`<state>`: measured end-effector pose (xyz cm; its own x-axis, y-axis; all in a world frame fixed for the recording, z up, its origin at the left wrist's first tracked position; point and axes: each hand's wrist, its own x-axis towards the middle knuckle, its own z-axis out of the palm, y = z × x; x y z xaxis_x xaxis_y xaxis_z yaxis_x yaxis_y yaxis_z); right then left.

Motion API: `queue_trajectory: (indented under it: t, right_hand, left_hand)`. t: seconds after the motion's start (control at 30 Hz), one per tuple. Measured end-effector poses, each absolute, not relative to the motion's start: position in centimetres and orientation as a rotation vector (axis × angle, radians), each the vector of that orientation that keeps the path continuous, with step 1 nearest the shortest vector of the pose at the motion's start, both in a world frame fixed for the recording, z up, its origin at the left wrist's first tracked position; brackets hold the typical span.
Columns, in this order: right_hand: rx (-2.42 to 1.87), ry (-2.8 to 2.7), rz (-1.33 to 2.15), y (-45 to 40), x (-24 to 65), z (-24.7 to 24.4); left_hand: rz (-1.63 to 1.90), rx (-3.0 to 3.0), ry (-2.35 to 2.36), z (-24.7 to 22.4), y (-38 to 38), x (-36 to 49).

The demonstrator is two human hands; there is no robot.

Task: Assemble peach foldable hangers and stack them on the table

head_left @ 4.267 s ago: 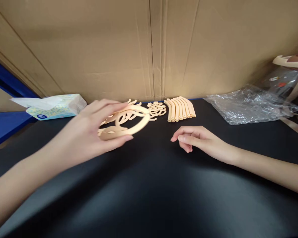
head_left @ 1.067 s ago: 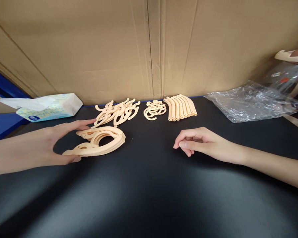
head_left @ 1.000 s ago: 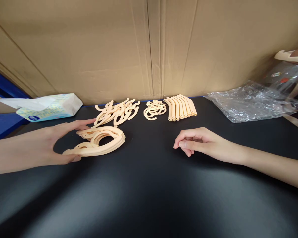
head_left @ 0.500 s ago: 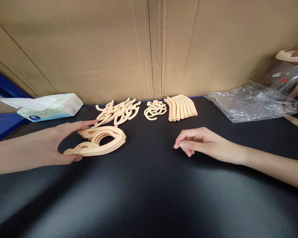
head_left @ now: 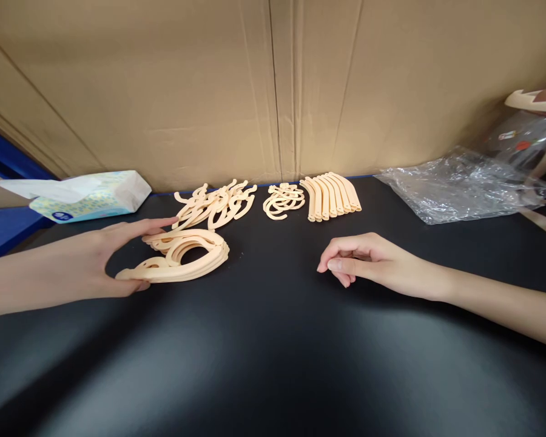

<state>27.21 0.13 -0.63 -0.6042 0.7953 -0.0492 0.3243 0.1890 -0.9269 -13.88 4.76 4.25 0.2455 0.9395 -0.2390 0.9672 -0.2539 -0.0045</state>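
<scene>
My left hand (head_left: 102, 258) spans the left end of a stack of beige curved plastic hanger parts (head_left: 204, 265), thumb on the near side and fingers on the far side. The stack lies on the black tabletop (head_left: 273, 340), with a round opening in its middle. Behind it spreads a loose pile of beige curved arms (head_left: 227, 206). My right hand (head_left: 361, 261) hovers over or rests on the table with its fingers curled together and nothing visible in them. Farther back are a small heap of beige hooks (head_left: 284, 201) and a neat row of beige curved arms (head_left: 331, 197).
A tissue pack (head_left: 91, 196) sits at the back left, beside a blue frame (head_left: 4, 233). Clear plastic bags (head_left: 464, 185) lie at the back right. A cardboard wall (head_left: 186, 91) closes off the far edge of the table.
Both hands keep their pose, and the stack stays within my left hand. Only a very slight shift of the whole view shows.
</scene>
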Motion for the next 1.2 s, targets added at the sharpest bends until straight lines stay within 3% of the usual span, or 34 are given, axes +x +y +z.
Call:
queue_trajectory:
  t: [0.33, 0.77, 1.2]
  right_hand:
    - [-1.022, -2.029, 1.398, 0.3, 27.1, -0.6]
    - [-1.018, -2.027, 1.397, 0.1, 27.1, -0.7]
    - [-0.984, -2.025, 1.379, 0.2, 27.1, -0.8]
  left_hand:
    - [-0.254, 2.366, 1.812, 4.3, 5.1, -13.8]
    - [0.102, 2.454, 1.757, 2.9, 4.6, -14.1]
    - [0.104, 2.617, 1.582, 3.7, 4.6, -14.9]
